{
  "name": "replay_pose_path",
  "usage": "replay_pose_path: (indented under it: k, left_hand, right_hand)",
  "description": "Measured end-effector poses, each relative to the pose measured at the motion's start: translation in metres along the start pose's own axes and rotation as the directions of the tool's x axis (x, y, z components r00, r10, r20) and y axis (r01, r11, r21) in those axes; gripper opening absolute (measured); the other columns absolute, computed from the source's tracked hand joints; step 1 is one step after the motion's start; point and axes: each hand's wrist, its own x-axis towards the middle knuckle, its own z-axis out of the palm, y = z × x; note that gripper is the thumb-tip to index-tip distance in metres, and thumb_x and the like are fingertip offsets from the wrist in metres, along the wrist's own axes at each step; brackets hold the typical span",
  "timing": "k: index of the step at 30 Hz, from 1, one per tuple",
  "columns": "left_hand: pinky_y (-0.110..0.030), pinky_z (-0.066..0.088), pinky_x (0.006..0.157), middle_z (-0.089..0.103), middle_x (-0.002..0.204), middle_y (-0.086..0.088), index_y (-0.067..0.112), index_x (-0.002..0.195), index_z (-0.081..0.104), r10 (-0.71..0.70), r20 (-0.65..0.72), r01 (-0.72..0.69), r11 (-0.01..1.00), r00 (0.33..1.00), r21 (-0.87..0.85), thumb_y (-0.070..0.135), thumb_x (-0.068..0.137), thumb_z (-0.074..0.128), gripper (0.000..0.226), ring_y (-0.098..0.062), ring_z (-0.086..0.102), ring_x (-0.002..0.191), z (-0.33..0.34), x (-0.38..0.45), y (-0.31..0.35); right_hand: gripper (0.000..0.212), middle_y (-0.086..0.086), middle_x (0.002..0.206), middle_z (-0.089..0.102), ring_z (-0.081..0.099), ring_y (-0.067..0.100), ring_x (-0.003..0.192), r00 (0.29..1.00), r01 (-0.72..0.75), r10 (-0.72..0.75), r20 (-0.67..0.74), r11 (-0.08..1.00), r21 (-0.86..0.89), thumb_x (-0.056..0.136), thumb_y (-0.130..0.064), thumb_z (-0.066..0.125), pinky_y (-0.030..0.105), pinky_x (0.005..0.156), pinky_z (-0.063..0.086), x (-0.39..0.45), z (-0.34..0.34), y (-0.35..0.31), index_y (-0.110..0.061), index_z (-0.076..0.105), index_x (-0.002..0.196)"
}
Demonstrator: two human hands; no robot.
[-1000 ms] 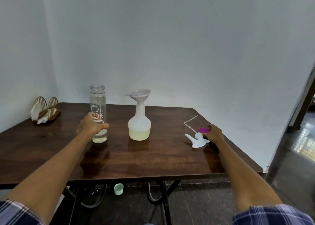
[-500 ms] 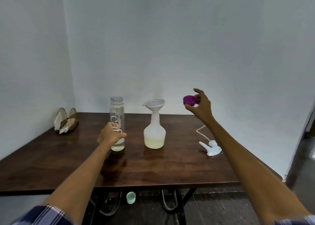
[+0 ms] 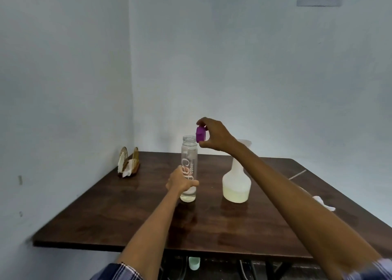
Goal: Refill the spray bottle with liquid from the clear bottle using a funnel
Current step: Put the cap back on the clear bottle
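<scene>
Left hand (image 3: pixel 182 181) wrapped round lower body of clear bottle (image 3: pixel 189 169), upright on table (image 3: pixel 127 211). Right hand (image 3: pixel 214 135) pinches purple cap (image 3: pixel 200 135) just above and beside open bottle mouth. Risk: cap tilted, could cross-thread or slip; reaching forearm could knock funnel (image 3: pixel 246 142). Clear bottle: little liquid at bottom. Spray bottle (image 3: pixel 236 184), funnel in neck: pale liquid, low level.

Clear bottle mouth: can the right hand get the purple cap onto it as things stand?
Probably yes. The right hand pinches the purple cap just above and beside the open clear bottle, nothing lies between, and the left hand grips the bottle upright.
</scene>
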Motion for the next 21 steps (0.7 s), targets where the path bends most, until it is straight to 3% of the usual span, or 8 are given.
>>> replay_pose_path:
  k: [5,8,13,19,21]
  left_hand:
    - [-0.035,0.048,0.089,0.063,0.114,-0.003,0.018,0.112,0.054,0.021,0.037,-0.021,1.000,0.999,0.004,0.036,0.059,0.080,0.062,-0.024,0.060,0.105,-0.003,0.012,-0.009]
    - [-0.038,0.050,0.092,0.063,0.114,-0.004,0.018,0.112,0.052,0.035,0.078,-0.034,0.999,0.996,-0.003,0.037,0.060,0.080,0.062,-0.025,0.060,0.105,-0.004,0.023,-0.014]
    - [-0.039,0.050,0.094,0.059,0.118,-0.004,0.017,0.119,0.048,0.049,0.096,-0.049,0.999,0.994,0.003,0.038,0.063,0.080,0.068,-0.024,0.058,0.107,-0.005,0.027,-0.016]
    - [-0.033,0.046,0.089,0.059,0.117,-0.001,0.017,0.120,0.046,0.059,0.060,-0.059,0.998,0.996,0.006,0.038,0.065,0.080,0.067,-0.023,0.059,0.108,-0.001,0.026,-0.020]
    - [-0.033,0.047,0.090,0.058,0.113,0.002,0.017,0.119,0.046,0.076,0.110,-0.076,0.997,0.991,0.001,0.042,0.062,0.082,0.072,-0.021,0.059,0.108,-0.004,0.026,-0.019]
  right_hand:
    - [0.055,0.014,0.121,0.060,0.055,0.027,0.105,0.978,-0.054,0.065,0.198,0.997,-0.061,0.075,-0.013,0.075,0.024,0.078,0.042,0.030,0.011,-0.011,-0.004,0.053,0.125]
    - [0.050,0.015,0.126,0.057,0.056,0.028,0.110,0.946,-0.072,0.091,0.311,0.995,-0.073,0.082,-0.014,0.070,0.026,0.083,0.046,0.048,0.014,-0.018,-0.005,0.051,0.127]
    - [0.043,0.014,0.123,0.061,0.057,0.027,0.112,0.849,-0.059,0.131,0.512,0.986,-0.155,0.081,0.006,0.059,0.027,0.080,0.047,0.076,0.018,-0.032,-0.007,0.062,0.121]
    - [0.046,0.012,0.121,0.062,0.054,0.021,0.100,0.776,-0.069,0.156,0.611,0.984,-0.163,0.079,0.016,0.051,0.028,0.078,0.049,0.086,0.013,-0.040,-0.008,0.067,0.115]
    - [0.046,0.012,0.121,0.061,0.053,0.022,0.100,0.771,-0.084,0.164,0.616,0.984,-0.156,0.079,0.017,0.048,0.029,0.078,0.049,0.083,0.010,-0.039,-0.006,0.067,0.114]
